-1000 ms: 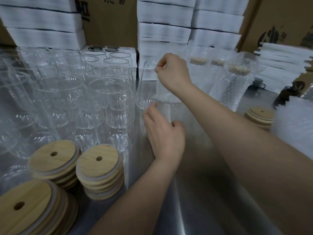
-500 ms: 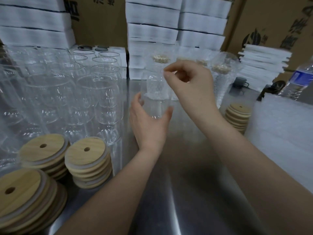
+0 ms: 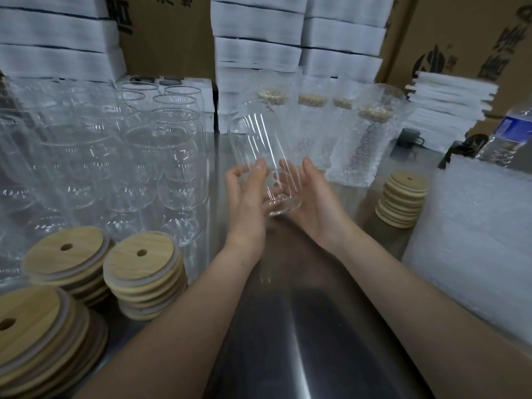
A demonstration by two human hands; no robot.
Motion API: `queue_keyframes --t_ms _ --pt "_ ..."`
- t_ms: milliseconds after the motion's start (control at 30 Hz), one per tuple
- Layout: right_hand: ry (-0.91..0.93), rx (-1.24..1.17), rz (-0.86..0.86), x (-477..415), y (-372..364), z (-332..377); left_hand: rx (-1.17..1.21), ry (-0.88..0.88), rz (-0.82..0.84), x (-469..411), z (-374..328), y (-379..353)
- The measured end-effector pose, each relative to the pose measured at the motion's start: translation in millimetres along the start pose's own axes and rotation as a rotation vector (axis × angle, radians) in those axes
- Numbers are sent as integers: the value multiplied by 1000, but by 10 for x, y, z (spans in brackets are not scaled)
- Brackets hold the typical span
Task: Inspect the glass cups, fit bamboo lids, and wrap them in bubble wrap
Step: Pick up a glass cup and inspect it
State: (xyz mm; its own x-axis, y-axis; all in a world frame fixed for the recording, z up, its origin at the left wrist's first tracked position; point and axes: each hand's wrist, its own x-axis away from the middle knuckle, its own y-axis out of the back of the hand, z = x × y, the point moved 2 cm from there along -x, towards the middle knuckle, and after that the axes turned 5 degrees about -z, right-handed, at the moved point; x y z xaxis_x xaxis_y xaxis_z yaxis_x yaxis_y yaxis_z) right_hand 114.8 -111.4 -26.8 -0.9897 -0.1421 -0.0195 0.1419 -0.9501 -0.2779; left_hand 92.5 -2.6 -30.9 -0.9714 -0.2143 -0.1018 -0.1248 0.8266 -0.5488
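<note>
**Both hands on one glass cup, above the desk**

Your left hand (image 3: 247, 200) and right hand (image 3: 315, 203) grasp a clear glass cup (image 3: 259, 145) between them, fingers curled round its lower part. It is tilted, base toward you and mouth away, held off the steel desk (image 3: 302, 326).

Close on your left stands a crowd of empty glass cups (image 3: 164, 156), with three stacks of bamboo lids (image 3: 142, 272) in front of them. Just behind the held cup is a row of lidded cups in bubble wrap (image 3: 354, 148). To your right sit another lid stack (image 3: 403, 200) and a pile of bubble wrap sheets (image 3: 475, 249), with a water bottle (image 3: 509, 131) beyond them. White foam boxes (image 3: 259, 27) and cardboard cartons (image 3: 167, 33) wall off the back.
</note>
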Motion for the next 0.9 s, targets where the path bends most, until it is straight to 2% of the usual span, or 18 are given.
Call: queue_keyframes --t_ms 133,233,300,367,500,667,767,900 --pt "24 -40 84 44 -41 -6 12 125 94 -41 30 2" --pt "7 -83 112 52 -57 -3 -80 74 80 -49 31 -5" --pt "-3 -74 58 61 -44 -6 -149 -5 47 -53 22 -10" --pt "38 -53 -71 73 -22 0 -138 -32 22 -62 25 -2" --pt "204 183 -257 101 -16 4 -44 -26 35 -42 17 -26" --pt "483 621 -349 137 -126 -15 5 82 81 -28 36 -36" --pt "612 803 -383 196 -171 7 18 128 34 -29 31 -23" --pt "730 1033 -416 241 -194 49 46 158 66 -12 64 -42"
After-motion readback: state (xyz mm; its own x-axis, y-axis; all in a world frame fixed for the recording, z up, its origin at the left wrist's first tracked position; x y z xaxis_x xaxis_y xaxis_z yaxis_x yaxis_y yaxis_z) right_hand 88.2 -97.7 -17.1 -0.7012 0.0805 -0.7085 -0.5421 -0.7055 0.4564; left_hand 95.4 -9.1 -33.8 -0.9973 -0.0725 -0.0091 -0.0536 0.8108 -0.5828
